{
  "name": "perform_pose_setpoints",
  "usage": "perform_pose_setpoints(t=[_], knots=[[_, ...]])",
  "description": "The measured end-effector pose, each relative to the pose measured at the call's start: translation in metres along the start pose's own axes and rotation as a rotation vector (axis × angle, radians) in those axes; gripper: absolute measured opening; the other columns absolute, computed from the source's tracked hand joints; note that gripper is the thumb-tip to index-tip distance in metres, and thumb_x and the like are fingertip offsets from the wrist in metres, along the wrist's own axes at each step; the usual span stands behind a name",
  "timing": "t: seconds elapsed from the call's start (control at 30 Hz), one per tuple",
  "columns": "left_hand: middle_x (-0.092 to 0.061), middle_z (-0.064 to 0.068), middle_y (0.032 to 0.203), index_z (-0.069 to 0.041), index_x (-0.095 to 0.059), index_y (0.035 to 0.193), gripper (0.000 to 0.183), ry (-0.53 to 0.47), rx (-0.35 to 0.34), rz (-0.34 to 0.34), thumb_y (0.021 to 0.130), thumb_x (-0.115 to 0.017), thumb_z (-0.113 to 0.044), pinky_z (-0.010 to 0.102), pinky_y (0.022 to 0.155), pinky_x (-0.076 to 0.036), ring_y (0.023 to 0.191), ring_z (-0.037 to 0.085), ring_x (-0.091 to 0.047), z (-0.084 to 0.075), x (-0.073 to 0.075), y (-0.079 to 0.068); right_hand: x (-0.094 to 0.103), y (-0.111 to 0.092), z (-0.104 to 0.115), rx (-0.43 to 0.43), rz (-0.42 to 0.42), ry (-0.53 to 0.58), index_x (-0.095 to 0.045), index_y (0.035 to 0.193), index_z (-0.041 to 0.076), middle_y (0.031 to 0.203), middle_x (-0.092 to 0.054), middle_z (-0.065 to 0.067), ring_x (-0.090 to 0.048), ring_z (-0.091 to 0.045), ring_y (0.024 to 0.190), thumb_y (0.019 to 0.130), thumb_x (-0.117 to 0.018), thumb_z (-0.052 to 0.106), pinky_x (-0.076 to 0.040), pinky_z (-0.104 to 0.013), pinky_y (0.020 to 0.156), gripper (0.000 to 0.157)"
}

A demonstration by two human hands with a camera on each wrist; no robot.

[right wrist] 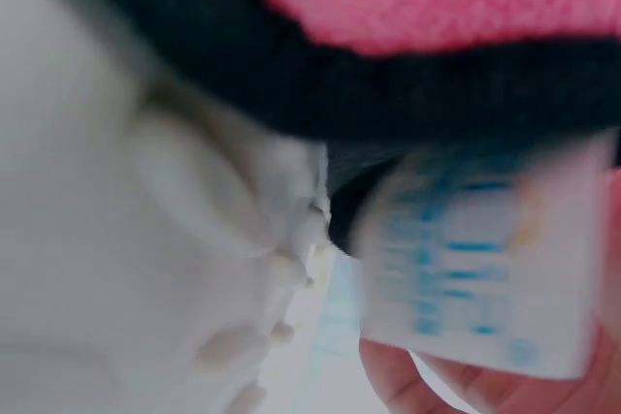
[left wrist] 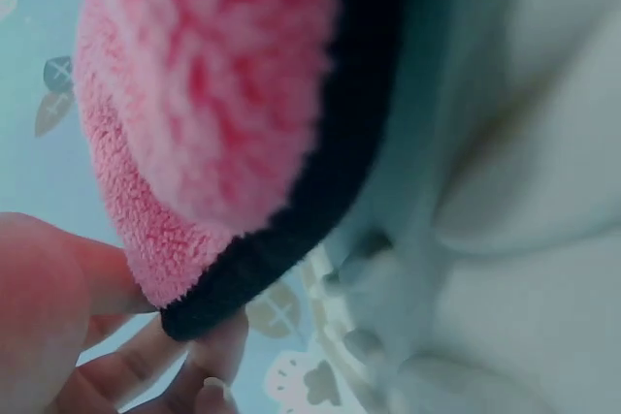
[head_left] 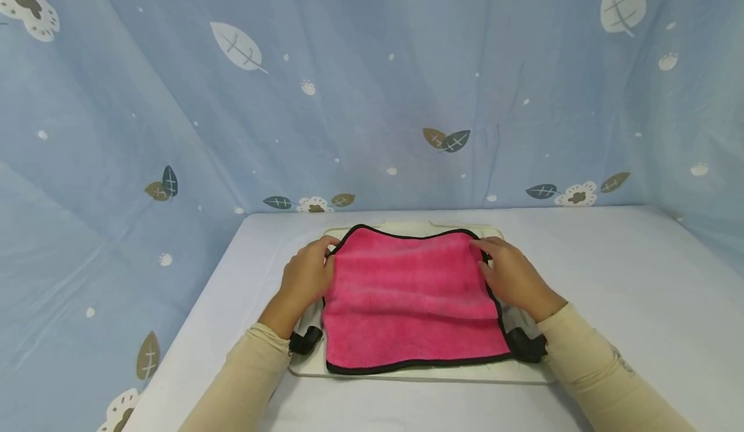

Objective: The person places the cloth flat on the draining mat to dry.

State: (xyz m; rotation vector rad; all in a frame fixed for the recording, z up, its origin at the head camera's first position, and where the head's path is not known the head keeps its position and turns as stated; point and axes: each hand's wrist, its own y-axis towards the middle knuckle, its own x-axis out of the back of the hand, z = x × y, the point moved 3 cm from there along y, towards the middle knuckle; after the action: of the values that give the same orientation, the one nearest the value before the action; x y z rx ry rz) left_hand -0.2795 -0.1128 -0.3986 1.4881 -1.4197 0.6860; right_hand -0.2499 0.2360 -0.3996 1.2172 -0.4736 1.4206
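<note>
A fluffy pink towel (head_left: 409, 303) with black edging lies rumpled over a whitish board (head_left: 430, 375). My left hand (head_left: 307, 275) pinches its left edge near the far corner; in the left wrist view the black-edged corner of the towel (left wrist: 209, 75) sits between thumb and fingers. At the opposite edge, my right hand (head_left: 514, 276) grips the towel near its far right corner. A white label (right wrist: 475, 269) with blue print hangs from the black border in the right wrist view, with fingers (right wrist: 398, 375) behind it. Most of the board is hidden by the towel.
Rounded white knobs (right wrist: 199, 181) of the board show below the towel in the right wrist view. A white-covered table (head_left: 628, 277) bears everything, and a blue leaf-print curtain (head_left: 372, 96) hangs behind and at both sides.
</note>
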Motion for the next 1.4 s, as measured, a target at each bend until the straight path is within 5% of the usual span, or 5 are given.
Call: perform_pose_setpoints(t=[0.3,0.67,0.9,1.17,1.4], knots=[[-0.074,0.001,0.104,-0.021,-0.064,0.127,0.030,-0.050,0.038,-0.011,0.097,-0.062,-0.018,0.040,0.060,-0.049,0.081,0.026,-0.068,0.004,-0.002,0.008,0.007,0.015,-0.002,0.003,0.112,-0.021,-0.049,0.138,-0.014,0.136,-0.054,-0.032,-0.049,-0.046,0.130,0.095,-0.057,0.001,-0.041,-0.058,0.107,0.046],[-0.074,0.000,0.104,-0.021,-0.063,0.128,0.031,-0.081,0.046,0.023,0.096,-0.063,-0.021,0.037,0.063,-0.048,0.080,0.020,-0.067,0.007,0.000,0.010,0.003,0.024,-0.005,-0.061,0.225,-0.072,-0.043,0.142,-0.014,0.143,-0.046,-0.035,-0.045,-0.052,0.131,0.097,-0.059,0.012,-0.040,-0.060,0.107,0.054],[-0.074,-0.001,0.107,-0.022,-0.061,0.130,0.033,-0.025,0.052,0.105,0.098,-0.061,-0.020,0.032,0.058,-0.044,0.075,0.017,-0.064,0.005,0.003,0.020,0.000,0.027,-0.009,-0.074,0.272,-0.100,-0.042,0.143,-0.013,0.144,-0.045,-0.035,-0.044,-0.054,0.132,0.099,-0.058,0.015,-0.040,-0.060,0.107,0.055],[-0.077,0.001,0.105,-0.019,-0.063,0.129,0.033,0.038,0.028,0.118,0.096,-0.060,-0.016,0.045,0.077,-0.052,0.095,0.025,-0.071,0.002,0.000,0.029,-0.003,0.033,-0.011,-0.066,0.286,-0.073,-0.042,0.142,-0.015,0.144,-0.045,-0.035,-0.043,-0.054,0.132,0.098,-0.055,0.013,-0.039,-0.059,0.109,0.053],[-0.074,0.003,0.088,-0.015,-0.063,0.127,0.035,0.127,0.025,0.163,0.093,-0.056,-0.011,0.044,0.073,-0.052,0.075,0.025,-0.066,0.007,-0.002,0.031,-0.009,0.033,-0.011,-0.086,0.327,-0.050,-0.040,0.143,-0.016,0.147,-0.042,-0.036,-0.039,-0.050,0.138,0.101,-0.055,0.019,-0.036,-0.058,0.112,0.056]])
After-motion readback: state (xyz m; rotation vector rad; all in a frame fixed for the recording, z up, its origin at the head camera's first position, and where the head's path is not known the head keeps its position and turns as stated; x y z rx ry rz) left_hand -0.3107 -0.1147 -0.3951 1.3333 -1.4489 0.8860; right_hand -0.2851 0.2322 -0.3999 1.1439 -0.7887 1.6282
